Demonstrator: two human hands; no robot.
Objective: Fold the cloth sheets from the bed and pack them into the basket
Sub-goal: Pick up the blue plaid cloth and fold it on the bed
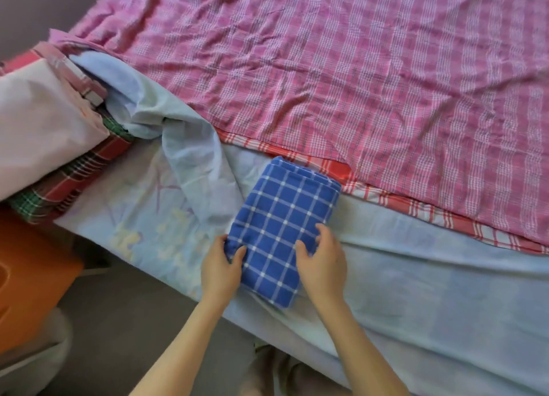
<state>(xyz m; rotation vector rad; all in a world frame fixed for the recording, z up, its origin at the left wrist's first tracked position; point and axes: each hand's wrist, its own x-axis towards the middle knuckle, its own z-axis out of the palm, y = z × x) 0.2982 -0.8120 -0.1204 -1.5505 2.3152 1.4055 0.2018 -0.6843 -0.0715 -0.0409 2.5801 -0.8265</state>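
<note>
A blue cloth with a white check (282, 217), folded into a thick rectangle, lies on the light blue bedsheet (445, 291) near the bed's front edge. My left hand (221, 265) grips its near left edge, thumb on top and fingers curled round the side. My right hand (322, 259) rests on the near right part with fingers bent over the fabric. A large pink checked sheet (371, 83) lies spread and wrinkled across the far side of the bed. Under its front edge shows a red and white checked sheet (386, 199).
At the left, a heap of cloths: a white one (38, 122), a red and green plaid one (59, 187) and a crumpled pale blue one (178, 146). An orange object (29, 276) stands on the floor at the left, beside the bed.
</note>
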